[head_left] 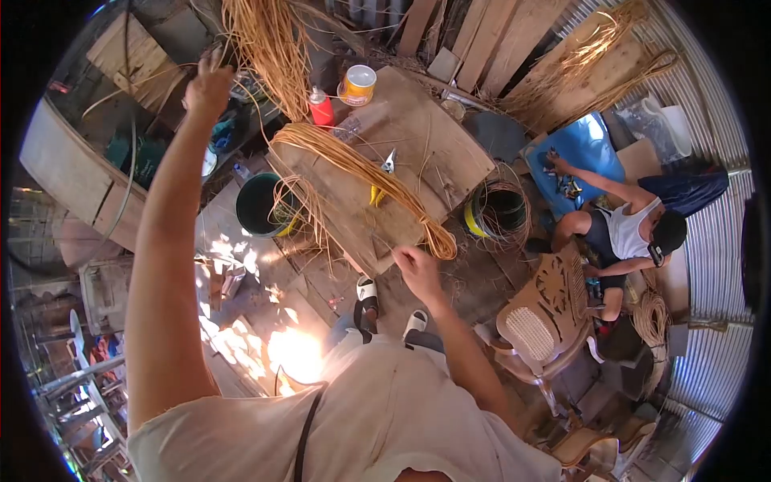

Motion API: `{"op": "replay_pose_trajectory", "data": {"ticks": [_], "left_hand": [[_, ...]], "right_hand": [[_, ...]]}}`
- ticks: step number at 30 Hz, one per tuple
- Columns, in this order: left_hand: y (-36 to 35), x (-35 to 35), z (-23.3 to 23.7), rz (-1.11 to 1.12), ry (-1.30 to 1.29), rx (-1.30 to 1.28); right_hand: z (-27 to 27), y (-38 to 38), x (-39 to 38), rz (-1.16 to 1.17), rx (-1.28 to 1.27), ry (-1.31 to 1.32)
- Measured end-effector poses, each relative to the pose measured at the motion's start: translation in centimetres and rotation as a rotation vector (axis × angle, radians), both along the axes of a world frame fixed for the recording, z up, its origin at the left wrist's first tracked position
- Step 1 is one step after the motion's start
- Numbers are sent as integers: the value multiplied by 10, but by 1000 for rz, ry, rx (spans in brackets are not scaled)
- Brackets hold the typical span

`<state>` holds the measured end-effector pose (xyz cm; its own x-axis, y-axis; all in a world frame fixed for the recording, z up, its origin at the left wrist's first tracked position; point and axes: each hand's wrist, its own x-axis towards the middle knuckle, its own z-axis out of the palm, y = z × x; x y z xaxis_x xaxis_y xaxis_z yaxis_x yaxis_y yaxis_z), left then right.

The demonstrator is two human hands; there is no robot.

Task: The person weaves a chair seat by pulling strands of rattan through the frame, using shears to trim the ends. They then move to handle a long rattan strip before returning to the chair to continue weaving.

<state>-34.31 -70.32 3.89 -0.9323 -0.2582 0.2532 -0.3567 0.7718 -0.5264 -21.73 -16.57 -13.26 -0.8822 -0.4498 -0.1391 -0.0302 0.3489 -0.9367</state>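
My left hand (209,87) is raised at the upper left, beside a hanging bundle of rattan strands (269,60). Its fingers are bent around a thin rattan strand, which runs out on both sides. At the table's near corner, my right hand (418,275) is closed with its fingertips together; what they pinch is too small to make out. Just above it is the end of a tied rattan bundle (361,170) lying across the wooden table (458,153). Yellow-handled pliers (383,178) lie beside this bundle.
A red bottle (320,108) and a yellow-and-white tub (357,85) stand on the table's far side. Buckets (259,205) with loose strands flank it. At right, another person (634,233) sits by a blue table (590,149) and a woven-panel chair (534,331).
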Motion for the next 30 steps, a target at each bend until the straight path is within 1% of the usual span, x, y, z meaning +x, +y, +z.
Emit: {"op": "replay_pose_trajectory", "data": {"ticks": [1,2,3,4,5,6,7,8,9,10,11,12,14,16,17,19,20,21,22,23,24,25,26,27,28,29,30], "left_hand": [[21,1,-21,-38,60,-15],[48,9,-37,-58,94,62],[69,26,-54,-36,84,257],[90,47,-72,-83,193,398],[87,57,-113,-15,212,539],[105,80,-135,93,205,582],[136,100,-132,310,120,780],[135,123,-167,397,-64,872],[150,141,-191,493,-146,959],[168,162,-204,403,-200,1033],[186,181,-219,580,-184,1534],[209,197,-228,511,-205,1572],[248,216,-244,549,-179,1686],[279,219,-231,500,-274,1741],[289,221,-231,504,-278,1751],[299,220,-234,423,-105,1797],[301,221,-244,428,-105,1800],[304,220,-254,372,-29,1768],[306,220,-262,315,49,1733],[308,223,-270,319,48,1734],[313,218,-252,164,86,1649],[318,212,-243,11,125,1557],[322,208,-242,10,126,1558],[324,204,-244,59,101,1548],[327,203,-246,111,70,1542],[331,202,-249,113,64,1546],[333,198,-251,81,49,1488]], "right_hand": [[2,-24,-16,5,21,-56],[2,-45,-27,11,40,-117],[-16,-64,-33,-11,46,-67],[-32,-79,-41,-31,49,-7],[-32,-89,-49,-29,49,-9],[-30,-96,-53,-32,98,-43],[-30,-100,-56,-34,151,-78],[-36,-102,-58,-31,163,-86],[-45,-101,-60,-18,194,-26],[-53,-96,-59,-3,233,27],[-43,-90,-57,-10,315,-13],[-50,-82,-51,-2,336,-29],[-69,-67,-45,27,258,-54],[-72,-59,-36,43,292,-68],[-69,-57,-32,17,257,-76],[-63,-60,-34,1,224,-75],[-61,-64,-33,-28,163,-72],[-64,-65,-30,-58,102,-70],[-68,-67,-31,-55,105,-72],[-72,-70,-33,-23,197,-55],[-77,-68,-32,7,291,-38],[-74,-68,-32,7,292,-39],[-71,-68,-32,45,362,6],[-69,-66,-30,82,432,51],[-67,-61,-25,81,437,44],[-65,-55,-20,56,464,30],[-64,-51,-19,30,489,21]]}}
